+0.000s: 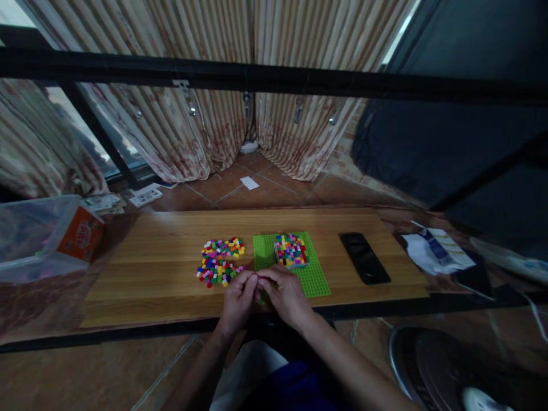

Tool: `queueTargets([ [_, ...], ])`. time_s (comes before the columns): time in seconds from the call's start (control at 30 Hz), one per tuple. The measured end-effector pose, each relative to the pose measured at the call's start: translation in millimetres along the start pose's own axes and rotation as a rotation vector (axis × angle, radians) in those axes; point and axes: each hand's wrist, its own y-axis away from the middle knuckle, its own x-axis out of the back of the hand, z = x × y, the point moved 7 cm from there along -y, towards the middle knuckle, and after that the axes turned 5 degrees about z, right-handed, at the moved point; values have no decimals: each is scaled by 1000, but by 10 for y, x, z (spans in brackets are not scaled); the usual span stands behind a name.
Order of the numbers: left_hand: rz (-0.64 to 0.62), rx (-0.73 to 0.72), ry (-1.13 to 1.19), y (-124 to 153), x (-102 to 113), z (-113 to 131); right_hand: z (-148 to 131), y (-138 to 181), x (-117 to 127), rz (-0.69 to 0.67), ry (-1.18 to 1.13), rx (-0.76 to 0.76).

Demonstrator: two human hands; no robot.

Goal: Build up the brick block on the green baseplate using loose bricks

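Note:
My left hand (238, 298) and my right hand (286, 294) meet fingertip to fingertip over the near edge of the wooden table (162, 268). Both are pinched closed; what they hold is too small to name. Just beyond them lies a green baseplate (317, 277) carrying a square block of small multicoloured bricks (291, 250). A loose pile of coloured bricks (219, 261) lies left of the plate, close to my left hand.
A black phone (365, 258) lies flat to the right of the plate. Papers (436, 250) sit at the table's right end. A clear plastic bin (34, 237) with an orange box (80, 233) stands at the left. Striped curtains hang behind.

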Motion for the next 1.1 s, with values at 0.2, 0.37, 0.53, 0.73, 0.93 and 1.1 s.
queueTargets([
  [0.2,14,13,-14,1,-2,-21,-78,19,75,11,113,54],
  [0.37,47,26,-17,-7,14,-15,32,-144,529,179,81,-6],
  [0.53,42,35,-37,-8,16,-25,370,-402,1017,360,73,-124],
  [0.73,50,41,-48,-8,29,-41,759,-657,1021,367,-26,-195],
  [0.93,51,29,-84,-10,33,-9,985,-758,877,312,-165,-259],
  [1.1,48,33,-95,-20,31,0,1097,-775,810,275,-289,-335],
])
